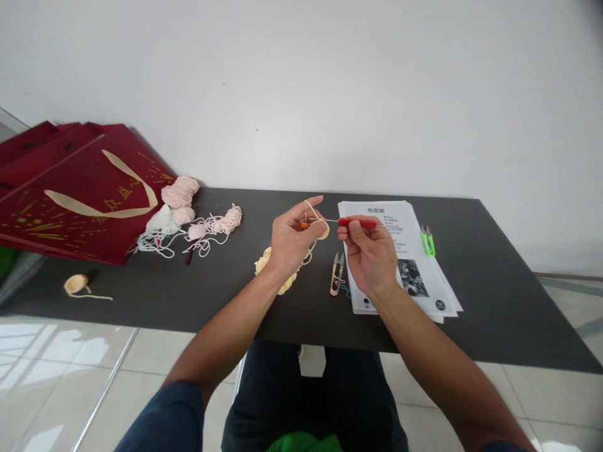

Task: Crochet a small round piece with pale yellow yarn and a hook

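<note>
My left hand (291, 237) is raised over the dark table (494, 282), pinching a small round cream crochet piece (323, 230) with cream yarn looped over the index finger. My right hand (367, 251) is closed round a red-handled crochet hook (357, 222) whose tip points left into the piece. A loose heap of cream yarn (264, 260) lies under the left wrist. Small thread snips (336, 274) lie between my two hands.
Printed sheets (414, 263) lie under the right hand, with green snips (428, 241) beside them. Pink and white yarn bundles (188, 216) sit at the left, next to red paper bags (80, 188). A small cream piece (76, 284) lies near the front-left edge.
</note>
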Tool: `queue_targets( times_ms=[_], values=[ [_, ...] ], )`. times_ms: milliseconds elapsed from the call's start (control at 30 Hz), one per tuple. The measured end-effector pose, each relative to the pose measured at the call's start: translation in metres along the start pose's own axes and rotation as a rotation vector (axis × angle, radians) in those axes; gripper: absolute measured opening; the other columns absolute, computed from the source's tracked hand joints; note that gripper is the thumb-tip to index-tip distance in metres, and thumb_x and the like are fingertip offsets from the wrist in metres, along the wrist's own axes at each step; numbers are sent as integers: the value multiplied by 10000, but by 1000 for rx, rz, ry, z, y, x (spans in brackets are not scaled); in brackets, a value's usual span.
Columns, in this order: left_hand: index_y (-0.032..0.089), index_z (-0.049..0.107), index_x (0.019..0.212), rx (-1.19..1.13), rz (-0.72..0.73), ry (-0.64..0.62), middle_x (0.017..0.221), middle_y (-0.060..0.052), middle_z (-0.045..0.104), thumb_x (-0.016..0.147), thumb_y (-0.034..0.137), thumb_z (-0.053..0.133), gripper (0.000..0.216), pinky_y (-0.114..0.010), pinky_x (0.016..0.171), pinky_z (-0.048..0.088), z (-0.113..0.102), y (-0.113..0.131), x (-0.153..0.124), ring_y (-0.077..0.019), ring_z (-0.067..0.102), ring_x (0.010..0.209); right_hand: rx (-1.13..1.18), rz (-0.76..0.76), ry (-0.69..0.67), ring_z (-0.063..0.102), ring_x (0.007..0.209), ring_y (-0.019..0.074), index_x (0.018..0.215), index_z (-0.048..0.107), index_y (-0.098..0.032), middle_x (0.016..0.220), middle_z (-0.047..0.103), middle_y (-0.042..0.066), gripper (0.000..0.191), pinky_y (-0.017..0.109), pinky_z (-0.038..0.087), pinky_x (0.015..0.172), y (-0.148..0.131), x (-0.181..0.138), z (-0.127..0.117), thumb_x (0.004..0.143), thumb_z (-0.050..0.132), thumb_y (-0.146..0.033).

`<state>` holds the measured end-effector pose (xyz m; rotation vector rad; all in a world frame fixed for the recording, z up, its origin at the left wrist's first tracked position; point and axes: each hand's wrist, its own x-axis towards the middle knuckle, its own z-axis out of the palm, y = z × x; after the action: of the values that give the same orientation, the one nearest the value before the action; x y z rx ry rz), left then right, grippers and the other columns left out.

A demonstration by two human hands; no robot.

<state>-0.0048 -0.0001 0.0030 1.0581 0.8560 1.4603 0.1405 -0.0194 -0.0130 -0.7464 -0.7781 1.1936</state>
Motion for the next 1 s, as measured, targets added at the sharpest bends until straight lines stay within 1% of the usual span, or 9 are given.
queue_targets(
  times_ms=[133, 233, 300, 400, 500, 567, 633, 833, 1000],
  values=[
    [250, 763, 1270, 41, -7, -20, 792, 21, 725, 728, 174, 858, 555, -252, 679, 474, 0, 0, 0, -103, 613, 686, -73, -95, 7, 771, 712, 119, 927, 748, -244, 892, 832, -10, 121, 255, 680, 697, 1, -5, 5, 861, 838, -287],
    [262, 777, 1238, -12, 4, -14, 790, 23, 734, 727, 191, 879, 526, -254, 699, 487, 0, -1, 0, -107, 635, 706, -207, -235, 30, 784, 734, 147, 968, 769, -255, 898, 834, -3, 87, 307, 683, 712, 1, -11, 7, 890, 806, -256],
    [267, 781, 1217, -93, -9, -8, 791, 23, 735, 720, 194, 894, 515, -258, 738, 502, 0, -1, 0, -115, 666, 749, -340, -371, 34, 788, 756, 158, 1012, 794, -281, 950, 839, 7, 127, 333, 682, 727, 1, -17, 6, 903, 785, -218],
    [265, 772, 1205, -233, -81, 1, 782, 26, 736, 705, 189, 911, 525, -272, 804, 518, 0, 1, 1, -126, 705, 800, -539, -618, -61, 806, 877, 201, 1068, 817, -348, 1101, 841, 19, 256, 396, 693, 780, 2, -22, 2, 890, 779, -168],
    [237, 766, 1183, -335, -173, 0, 795, 18, 741, 689, 190, 920, 519, -270, 835, 519, 0, 6, 1, -118, 706, 790, -649, -711, -182, 804, 1033, 253, 1153, 803, -389, 1197, 827, 24, 369, 479, 689, 896, 5, -25, -4, 867, 795, -156],
    [216, 765, 1172, -361, -214, -8, 791, 12, 740, 679, 184, 920, 518, -265, 831, 517, 0, 9, 2, -113, 695, 771, -605, -675, -174, 802, 1048, 257, 1147, 806, -394, 1198, 827, 20, 358, 494, 688, 922, 8, -24, -5, 867, 801, -172],
    [202, 762, 1171, -369, -226, -14, 793, 7, 740, 670, 168, 914, 525, -260, 813, 515, -1, 12, 3, -111, 684, 756, -482, -562, -139, 811, 998, 245, 1093, 823, -383, 1177, 832, 11, 294, 475, 704, 880, 10, -22, -3, 868, 807, -195],
    [188, 762, 1180, -357, -194, -49, 769, 19, 711, 674, 125, 880, 524, -240, 716, 478, 0, 11, 3, -78, 608, 671, -101, -197, -77, 791, 785, 162, 950, 820, -301, 986, 852, 1, 104, 310, 684, 683, 5, -7, 3, 850, 841, -285],
    [207, 767, 1184, -325, -178, -53, 777, 22, 709, 644, 83, 856, 561, -241, 672, 444, 2, 7, 2, -72, 576, 646, -9, -124, -71, 736, 736, 96, 903, 785, -282, 924, 824, -24, 108, 214, 626, 656, -3, 0, 1, 830, 865, -287]
  ],
)
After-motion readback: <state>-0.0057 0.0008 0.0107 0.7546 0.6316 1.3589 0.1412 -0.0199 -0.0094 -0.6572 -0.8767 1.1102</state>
